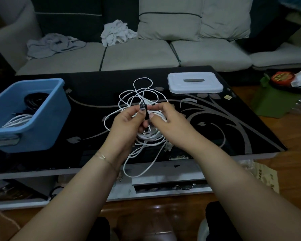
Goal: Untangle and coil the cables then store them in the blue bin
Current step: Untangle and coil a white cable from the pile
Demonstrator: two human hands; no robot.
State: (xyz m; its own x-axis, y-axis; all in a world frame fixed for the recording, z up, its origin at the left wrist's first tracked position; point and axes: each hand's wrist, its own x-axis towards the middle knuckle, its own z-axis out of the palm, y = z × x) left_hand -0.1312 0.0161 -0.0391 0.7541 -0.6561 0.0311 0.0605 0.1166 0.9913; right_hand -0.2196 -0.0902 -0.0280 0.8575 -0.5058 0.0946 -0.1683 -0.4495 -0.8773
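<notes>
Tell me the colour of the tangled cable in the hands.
White cable, shown in the head view.

— We cannot read the print on the small black plug (143, 108); it is too small. Our left hand (129, 123) and right hand (170, 121) cover the middle of the white cable tangle (142, 94).

— We see the blue bin (47, 119) cut off at the left edge, its wall hiding most of the black cable coil (33, 101) and white cable coil (17, 121). The red packet (281, 79) on the floor is blurred.
</notes>
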